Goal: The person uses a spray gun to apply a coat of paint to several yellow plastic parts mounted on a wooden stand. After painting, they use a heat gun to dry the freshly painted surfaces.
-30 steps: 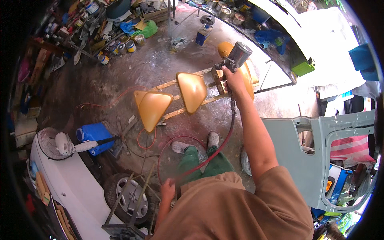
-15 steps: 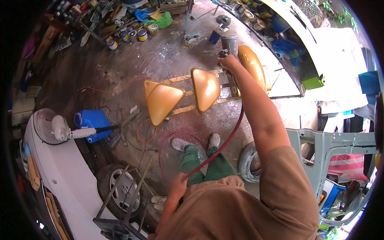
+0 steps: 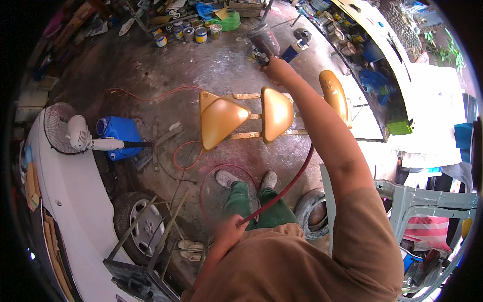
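My right hand (image 3: 279,70), arm stretched far forward, is closed round a paint spray gun (image 3: 263,43) with a grey cup, which tilts to the left. A dark red air hose (image 3: 288,189) bows down from behind that arm to my left hand (image 3: 230,229), closed on it near my waist and partly blurred. Just nearer than the gun, a gold triangular panel (image 3: 224,122), a second gold panel (image 3: 276,115) and a long curved gold piece (image 3: 334,95) rest along a taped rack (image 3: 246,96). The trigger is too small to make out.
At left stand a white car body panel (image 3: 75,191), a fan (image 3: 75,133), a blue container (image 3: 118,136) and a wheel (image 3: 146,226). A thin red hose (image 3: 146,98) loops on the floor. Paint cans (image 3: 200,35) line the back; a grey car frame (image 3: 432,199) is at right.
My right hand has swung the spray gun leftward and farther out, away from the curved gold piece, and its cup now leans left. My left hand still grips the hose. The view has shifted slightly.
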Demonstrator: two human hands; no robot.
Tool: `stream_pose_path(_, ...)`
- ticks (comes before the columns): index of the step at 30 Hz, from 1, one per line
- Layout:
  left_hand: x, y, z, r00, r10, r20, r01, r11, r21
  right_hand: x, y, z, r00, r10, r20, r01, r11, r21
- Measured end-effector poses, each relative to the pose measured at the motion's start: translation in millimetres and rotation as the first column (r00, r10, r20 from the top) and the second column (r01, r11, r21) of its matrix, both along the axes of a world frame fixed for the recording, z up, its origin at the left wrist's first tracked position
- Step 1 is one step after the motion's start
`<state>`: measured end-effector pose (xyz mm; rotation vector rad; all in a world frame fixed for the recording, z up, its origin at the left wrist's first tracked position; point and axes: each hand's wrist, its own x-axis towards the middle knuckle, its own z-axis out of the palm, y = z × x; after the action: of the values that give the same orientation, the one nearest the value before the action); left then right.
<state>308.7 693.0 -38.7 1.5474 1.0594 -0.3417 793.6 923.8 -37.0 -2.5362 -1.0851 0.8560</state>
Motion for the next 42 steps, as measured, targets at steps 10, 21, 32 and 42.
stream_pose_path(10,-4.1,2.6,1.1,0.994,-0.078,0.071,0.085,0.992,-0.09,-57.8,-21.5,-23.9,0.883,0.448,0.14,-0.402,0.876,-0.267)
stream_pose_path(21,-105.9,3.4,-84.3,0.978,0.192,0.082,-0.207,0.937,0.28,-169.3,-132.7,57.5,1.0,-0.017,0.011,0.015,0.987,0.16)
stream_pose_path(32,-203.2,107.8,-137.2,0.825,0.555,0.11,-0.502,0.628,0.595,-216.9,-136.4,-68.0,0.787,-0.573,-0.227,0.587,0.582,0.563)
stream_pose_path(42,-285.1,181.6,-182.5,0.823,0.568,0.035,-0.514,0.715,0.474,-244.3,-103.8,-129.6,0.512,-0.818,-0.263,0.768,0.297,0.568)
